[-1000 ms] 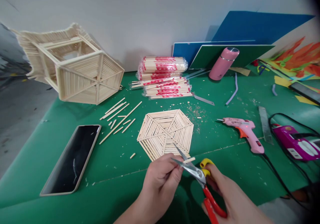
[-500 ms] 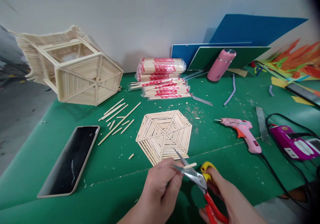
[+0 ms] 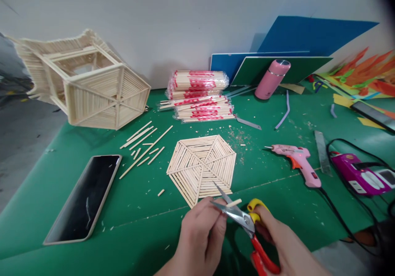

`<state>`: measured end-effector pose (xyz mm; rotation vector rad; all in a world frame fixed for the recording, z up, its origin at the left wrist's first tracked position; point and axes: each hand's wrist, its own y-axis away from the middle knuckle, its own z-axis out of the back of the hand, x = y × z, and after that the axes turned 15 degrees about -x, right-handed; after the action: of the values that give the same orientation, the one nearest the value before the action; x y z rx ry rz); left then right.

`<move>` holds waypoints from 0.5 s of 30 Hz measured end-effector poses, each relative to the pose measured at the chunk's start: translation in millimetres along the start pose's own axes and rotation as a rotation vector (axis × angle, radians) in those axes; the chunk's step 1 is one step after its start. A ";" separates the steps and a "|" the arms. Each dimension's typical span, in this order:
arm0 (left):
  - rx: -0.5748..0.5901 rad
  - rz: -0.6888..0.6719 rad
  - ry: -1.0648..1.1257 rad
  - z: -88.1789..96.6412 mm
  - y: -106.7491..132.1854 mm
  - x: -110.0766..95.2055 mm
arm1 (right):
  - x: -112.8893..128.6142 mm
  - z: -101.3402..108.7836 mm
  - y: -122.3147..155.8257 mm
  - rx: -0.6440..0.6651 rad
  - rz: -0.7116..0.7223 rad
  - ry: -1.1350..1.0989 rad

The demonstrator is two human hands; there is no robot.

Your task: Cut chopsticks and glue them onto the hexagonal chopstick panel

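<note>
My left hand pinches a short wooden stick whose free end pokes out between the parted blades of the scissors. My right hand grips the scissors by their red and yellow handles. Both hands hover over the green table, just in front of a flat hexagonal panel of glued sticks. Cut stick pieces lie loose to the left of the panel.
A big hexagonal stick structure lies on its side at the back left. A phone lies front left. Wrapped chopstick bundles, a pink bottle, a pink glue gun, a metal ruler and a purple device occupy the back and right.
My hands, the stick and the scissors have sunk slightly in the view and hold the same pose. The blades stay parted around the stick.
</note>
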<state>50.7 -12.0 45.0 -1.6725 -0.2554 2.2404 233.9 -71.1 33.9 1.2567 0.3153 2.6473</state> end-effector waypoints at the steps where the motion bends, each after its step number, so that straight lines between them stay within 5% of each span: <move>1: -0.008 -0.018 -0.007 0.4 0.8 1.1 | -1.4 0.5 0.6 0.000 -0.004 0.028; 4: 0.034 0.001 0.092 3.7 4.0 5.2 | -11.6 2.3 3.6 -0.013 0.028 0.120; 11: -0.030 0.509 0.436 11.0 23.7 8.9 | -6.0 13.2 2.2 0.052 0.110 0.123; 15: 0.064 0.634 0.519 12.5 26.3 6.8 | 1.4 14.8 -0.1 0.066 0.110 0.144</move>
<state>33.0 -33.2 33.8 -2.4640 0.5354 2.0345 244.6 -69.0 44.1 1.1343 0.3690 2.8504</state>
